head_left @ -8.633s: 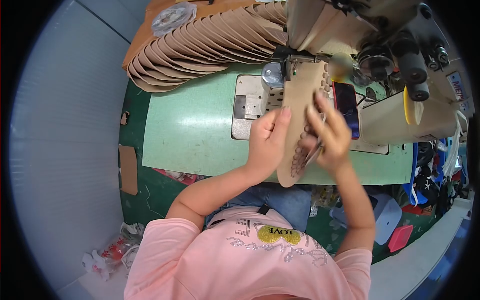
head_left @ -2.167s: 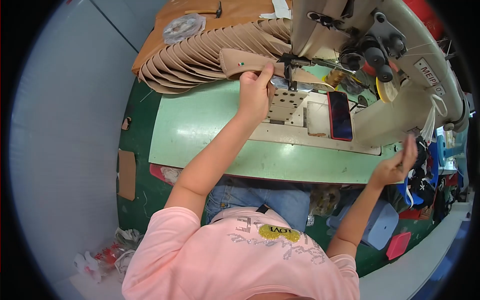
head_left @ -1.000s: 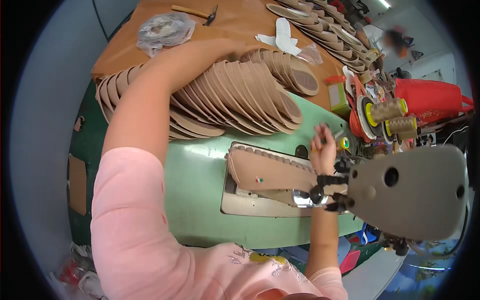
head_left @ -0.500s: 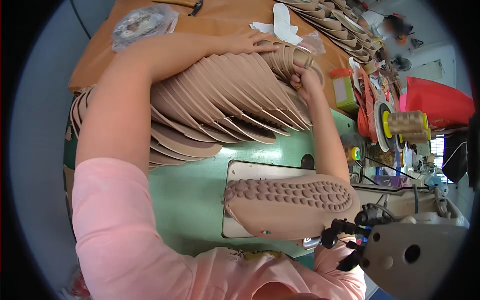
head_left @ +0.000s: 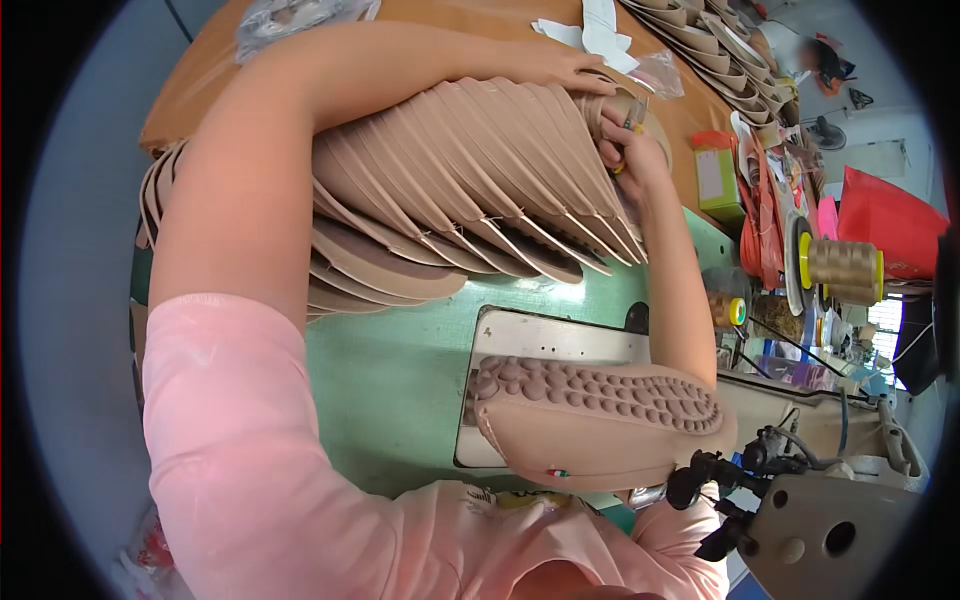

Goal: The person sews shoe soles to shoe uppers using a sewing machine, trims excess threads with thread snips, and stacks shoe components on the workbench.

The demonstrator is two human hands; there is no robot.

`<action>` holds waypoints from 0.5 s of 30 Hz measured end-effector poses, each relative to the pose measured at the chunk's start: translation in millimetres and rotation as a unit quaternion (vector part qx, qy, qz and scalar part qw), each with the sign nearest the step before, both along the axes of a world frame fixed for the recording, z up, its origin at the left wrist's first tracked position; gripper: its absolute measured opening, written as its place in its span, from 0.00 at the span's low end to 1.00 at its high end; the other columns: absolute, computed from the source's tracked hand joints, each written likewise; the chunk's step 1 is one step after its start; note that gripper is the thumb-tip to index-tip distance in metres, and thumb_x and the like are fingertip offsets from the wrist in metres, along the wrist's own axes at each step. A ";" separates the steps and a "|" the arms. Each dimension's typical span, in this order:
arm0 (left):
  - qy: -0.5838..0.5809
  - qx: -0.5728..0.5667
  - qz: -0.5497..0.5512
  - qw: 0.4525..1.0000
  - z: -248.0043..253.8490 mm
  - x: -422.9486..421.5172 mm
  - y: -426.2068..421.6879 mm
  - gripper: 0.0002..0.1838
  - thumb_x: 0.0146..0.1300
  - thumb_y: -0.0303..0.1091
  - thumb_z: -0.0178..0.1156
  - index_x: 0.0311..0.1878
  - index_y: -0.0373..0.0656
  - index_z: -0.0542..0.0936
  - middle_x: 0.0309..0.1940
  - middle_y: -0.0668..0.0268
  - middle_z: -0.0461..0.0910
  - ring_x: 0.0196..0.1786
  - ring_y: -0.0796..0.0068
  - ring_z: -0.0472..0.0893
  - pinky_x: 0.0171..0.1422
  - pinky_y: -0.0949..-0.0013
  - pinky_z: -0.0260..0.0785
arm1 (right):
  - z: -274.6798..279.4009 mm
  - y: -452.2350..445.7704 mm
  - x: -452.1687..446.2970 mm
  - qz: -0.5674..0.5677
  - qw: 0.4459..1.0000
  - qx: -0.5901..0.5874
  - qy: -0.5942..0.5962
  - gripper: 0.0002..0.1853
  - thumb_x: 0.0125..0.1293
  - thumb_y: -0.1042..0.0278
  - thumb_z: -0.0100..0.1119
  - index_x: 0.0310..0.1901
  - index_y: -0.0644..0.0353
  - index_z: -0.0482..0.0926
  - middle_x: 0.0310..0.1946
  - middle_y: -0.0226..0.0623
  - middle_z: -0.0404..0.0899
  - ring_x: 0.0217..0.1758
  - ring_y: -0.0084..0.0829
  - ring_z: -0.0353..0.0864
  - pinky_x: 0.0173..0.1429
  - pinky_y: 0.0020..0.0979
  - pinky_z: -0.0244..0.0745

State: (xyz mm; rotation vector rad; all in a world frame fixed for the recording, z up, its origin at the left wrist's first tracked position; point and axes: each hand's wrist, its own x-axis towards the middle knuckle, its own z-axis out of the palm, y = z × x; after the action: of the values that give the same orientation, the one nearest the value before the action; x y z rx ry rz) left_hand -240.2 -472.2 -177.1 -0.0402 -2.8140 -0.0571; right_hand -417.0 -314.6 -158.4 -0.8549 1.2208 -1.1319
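A long overlapping row of tan shoe pieces [head_left: 450,180] leans across the table, with loose thread ends along the lower edges. My left hand [head_left: 560,68] lies over the far right end of the row, fingers stretched out and touching the pieces. Just right of it, my right hand [head_left: 632,148] is closed around a small tool [head_left: 636,112] with a metal tip and yellow parts, whose kind I cannot make out. Nearer to me, a tan shoe [head_left: 590,445] with a knobbed sole facing up hides part of my right forearm.
The sewing machine head [head_left: 840,530] is at lower right, beside its metal plate [head_left: 560,335] on the green table [head_left: 390,400]. Thread spools [head_left: 845,270], a green box [head_left: 718,185] and a red bag [head_left: 890,220] stand at right. More shoe pieces [head_left: 700,50] lie at the back.
The whole view has shifted, so most things appear farther right. My left hand's fingers reach closer to my right hand at the end of the row. My right hand stays closed on the small tool.
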 end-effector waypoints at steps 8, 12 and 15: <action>-0.047 0.179 0.088 0.979 -22.8 -23.4 -18.6 0.32 0.56 0.34 0.59 0.65 0.51 0.61 0.59 0.49 0.65 0.57 0.51 0.71 0.59 0.60 0.64 | 18.8 32.9 1.1 -0.150 0.981 -0.062 0.110 0.17 0.60 0.82 0.47 0.52 0.70 0.74 0.44 0.42 0.78 0.18 0.19 0.63 0.21 0.22 0.56; 0.028 0.151 0.080 0.985 0.5 -0.5 0.2 0.38 0.48 0.32 0.66 0.63 0.45 0.61 0.57 0.49 0.66 0.57 0.50 0.70 0.59 0.61 0.64 | 37.2 97.5 -14.8 -0.198 0.963 -0.131 0.128 0.17 0.61 0.80 0.46 0.53 0.71 0.72 0.48 0.45 0.78 0.17 0.18 0.61 0.24 0.20 0.57; 0.038 0.226 0.123 0.966 12.3 7.9 0.2 0.42 0.43 0.29 0.67 0.64 0.44 0.59 0.57 0.50 0.66 0.58 0.49 0.69 0.60 0.61 0.64 | 57.3 172.8 -23.6 -0.197 0.976 -0.080 0.054 0.16 0.62 0.78 0.47 0.52 0.69 0.72 0.45 0.46 0.78 0.17 0.17 0.60 0.23 0.20 0.56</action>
State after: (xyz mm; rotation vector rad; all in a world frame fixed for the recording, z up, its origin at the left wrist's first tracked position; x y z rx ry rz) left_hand -232.3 -472.0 -164.9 0.4009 -2.6369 -0.6196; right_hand -440.6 -141.8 -101.2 -0.8239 1.4452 -1.5359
